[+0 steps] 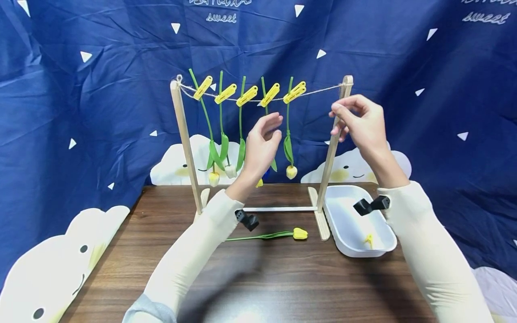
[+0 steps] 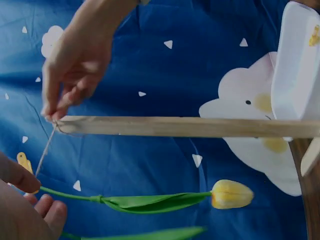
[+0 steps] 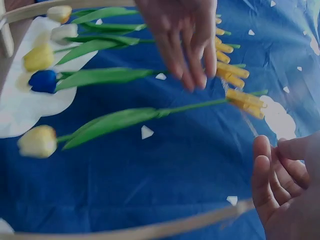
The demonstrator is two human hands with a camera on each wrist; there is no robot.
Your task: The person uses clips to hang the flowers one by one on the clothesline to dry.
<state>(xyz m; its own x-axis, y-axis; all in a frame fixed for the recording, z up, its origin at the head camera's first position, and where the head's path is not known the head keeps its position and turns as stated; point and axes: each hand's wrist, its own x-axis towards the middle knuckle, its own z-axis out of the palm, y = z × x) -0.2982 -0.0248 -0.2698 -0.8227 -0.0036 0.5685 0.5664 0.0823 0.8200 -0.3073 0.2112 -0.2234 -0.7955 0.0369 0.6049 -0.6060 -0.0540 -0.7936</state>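
Yellow clothespins (image 1: 294,92) hold several artificial tulips head-down on a twine line strung between two wooden posts (image 1: 334,143). At the right end hangs a cream-yellow tulip (image 1: 291,172), also seen in the left wrist view (image 2: 232,194). My left hand (image 1: 262,146) is raised before the hanging stems, its fingers fairly straight and nothing in its grasp. Beside the top of the right post, my right hand (image 1: 363,123) has loosely bent fingers, thumb close to the forefinger. I see nothing held there; in the right wrist view the twine disappears behind its fingertips (image 3: 262,145).
A yellow tulip (image 1: 300,233) lies on the brown table (image 1: 282,278) in front of the rack's white crossbar (image 1: 278,209). On the right stands a white tub (image 1: 343,233) with a yellow clothespin (image 1: 369,241) inside. Behind hangs a blue cloth (image 1: 121,112).
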